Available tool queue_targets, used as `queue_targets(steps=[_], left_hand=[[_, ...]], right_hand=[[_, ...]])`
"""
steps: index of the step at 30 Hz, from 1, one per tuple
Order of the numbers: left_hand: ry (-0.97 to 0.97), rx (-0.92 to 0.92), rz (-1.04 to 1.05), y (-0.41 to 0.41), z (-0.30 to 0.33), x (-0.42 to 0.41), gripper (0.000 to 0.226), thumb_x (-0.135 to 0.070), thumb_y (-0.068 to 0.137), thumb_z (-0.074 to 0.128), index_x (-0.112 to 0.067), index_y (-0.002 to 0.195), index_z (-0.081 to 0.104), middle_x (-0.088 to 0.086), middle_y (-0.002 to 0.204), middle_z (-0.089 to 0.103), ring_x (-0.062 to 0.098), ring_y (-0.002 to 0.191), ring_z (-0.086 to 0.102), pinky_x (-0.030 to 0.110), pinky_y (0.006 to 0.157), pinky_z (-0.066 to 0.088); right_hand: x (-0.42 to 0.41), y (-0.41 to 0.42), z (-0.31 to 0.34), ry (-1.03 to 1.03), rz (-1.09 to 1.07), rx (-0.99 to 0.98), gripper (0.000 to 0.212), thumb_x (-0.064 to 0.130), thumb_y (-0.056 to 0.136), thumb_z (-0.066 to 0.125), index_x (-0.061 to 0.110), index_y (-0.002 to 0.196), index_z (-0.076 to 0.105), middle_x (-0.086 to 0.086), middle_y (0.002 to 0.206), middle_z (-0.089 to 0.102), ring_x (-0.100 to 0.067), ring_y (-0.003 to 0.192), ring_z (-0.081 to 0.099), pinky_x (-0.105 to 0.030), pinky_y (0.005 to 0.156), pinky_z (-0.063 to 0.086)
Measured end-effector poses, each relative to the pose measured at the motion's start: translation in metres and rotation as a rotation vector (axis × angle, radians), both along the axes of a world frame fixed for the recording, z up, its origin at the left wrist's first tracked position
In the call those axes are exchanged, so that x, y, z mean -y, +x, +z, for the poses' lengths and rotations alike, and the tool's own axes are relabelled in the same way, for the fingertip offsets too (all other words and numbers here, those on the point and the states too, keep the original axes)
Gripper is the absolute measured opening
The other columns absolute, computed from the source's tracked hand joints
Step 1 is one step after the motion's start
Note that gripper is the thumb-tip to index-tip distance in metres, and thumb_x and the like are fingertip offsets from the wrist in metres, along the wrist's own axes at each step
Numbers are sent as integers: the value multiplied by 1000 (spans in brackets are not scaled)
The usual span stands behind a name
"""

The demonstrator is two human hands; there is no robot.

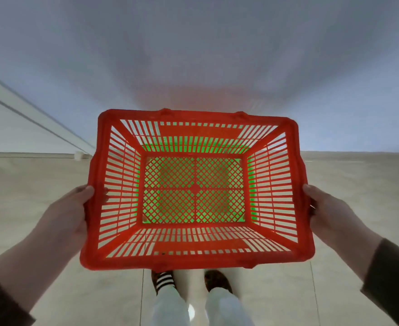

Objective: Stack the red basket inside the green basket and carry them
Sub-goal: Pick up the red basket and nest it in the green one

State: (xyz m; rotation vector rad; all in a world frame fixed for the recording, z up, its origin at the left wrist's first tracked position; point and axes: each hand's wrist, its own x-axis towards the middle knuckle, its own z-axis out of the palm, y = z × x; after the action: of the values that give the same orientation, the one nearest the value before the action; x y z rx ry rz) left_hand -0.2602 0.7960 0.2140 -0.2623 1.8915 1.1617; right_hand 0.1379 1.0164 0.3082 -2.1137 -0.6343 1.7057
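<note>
Red basket (195, 147) of slatted plastic, rectangular, seen straight down from the head view: thick rounded rim, vertical slots in all four walls, diamond lattice on the floor with a small solid diamond at the centre. Two handle lugs on the far rim, two more on the near rim. Held level in the air above a pale tiled floor (29, 184), close to a white wall (193, 43).

Green basket (252, 203) showing only as green glow through the red lattice and lower wall slots, directly beneath and around the red floor; nested, red inside green, though how deeply seated cannot be told.

Left hand (69, 215) at the left short side of the rim, thumb on top of the rim edge, fingers curled down the outside and partly showing through the slots; clamped on the red basket's edge. Right hand (323, 208) mirrored at the right short side, thumb over the rim, fingers wrapped underneath and out of sight; likewise gripping. Dark sleeves (391, 281) at both wrists.

Below the near rim, two shoes (162, 280) with dark uppers, white stripes on the left one, and light trouser legs (224, 307).
</note>
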Motion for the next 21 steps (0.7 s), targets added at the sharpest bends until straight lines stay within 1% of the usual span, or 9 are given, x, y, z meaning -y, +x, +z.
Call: queue_targets(steps=[2,5,7,9,10,13,15,18,21], left_hand=[[14,13,-17,-21,-18,-1,35,-40,90,63,-28,122,72,9,128,75,37,120,70,65,102,51],[8,-10,-56,-11,9,-37,36,-32,98,56,-19,131,66,15,134,70,41,125,66,65,107,47],[-19,13,-67,-4,11,-53,30,-27,106,49,-16,130,63,15,128,72,40,117,69,63,103,50],[-39,61,-42,-2,2,-62,28,-27,110,44,-17,128,62,11,114,75,38,103,73,62,92,55],[-36,71,-34,0,0,-65,28,-27,110,44,-17,129,62,10,112,76,38,100,73,61,90,55],[-25,78,-37,0,-20,-73,30,-27,110,43,-16,133,61,11,115,76,39,101,73,62,91,55],[-49,70,-35,-1,-32,-77,32,-27,110,43,-15,135,60,12,118,75,39,102,73,62,93,55],[-64,67,-40,-2,-52,-80,32,-28,110,44,-16,134,61,12,118,76,40,101,74,66,95,53],[-103,58,-36,0,-69,-83,31,-31,110,44,-19,132,62,9,116,76,39,101,74,67,97,53]], right_hand=[[-1,-9,-5,7,-21,-2,19,32,108,50,19,106,64,-6,106,73,-32,90,73,-50,65,55],[-5,-18,-15,14,-35,6,21,33,109,50,19,108,65,-5,103,75,-31,78,78,-47,58,59],[-8,-23,-24,19,-51,18,22,33,109,49,19,104,65,-6,102,75,-33,81,77,-48,60,58],[-14,-26,-38,25,-61,26,23,32,110,47,19,103,65,-7,106,74,-34,91,74,-52,68,57],[-16,-26,-44,29,-60,29,24,32,110,46,19,104,65,-8,108,75,-35,94,73,-54,72,57],[-26,-27,-67,35,-58,35,25,31,110,45,17,107,66,-10,109,75,-36,95,74,-56,81,57],[-32,-27,-83,31,-57,43,25,31,110,45,16,109,66,-10,107,76,-36,94,74,-55,80,58],[-38,-29,-104,26,-43,43,26,31,110,45,17,106,66,-10,103,77,-37,92,75,-53,76,59],[-41,-28,-128,22,-29,58,26,33,110,46,18,108,68,-8,91,83,-35,84,80,-53,75,62]])
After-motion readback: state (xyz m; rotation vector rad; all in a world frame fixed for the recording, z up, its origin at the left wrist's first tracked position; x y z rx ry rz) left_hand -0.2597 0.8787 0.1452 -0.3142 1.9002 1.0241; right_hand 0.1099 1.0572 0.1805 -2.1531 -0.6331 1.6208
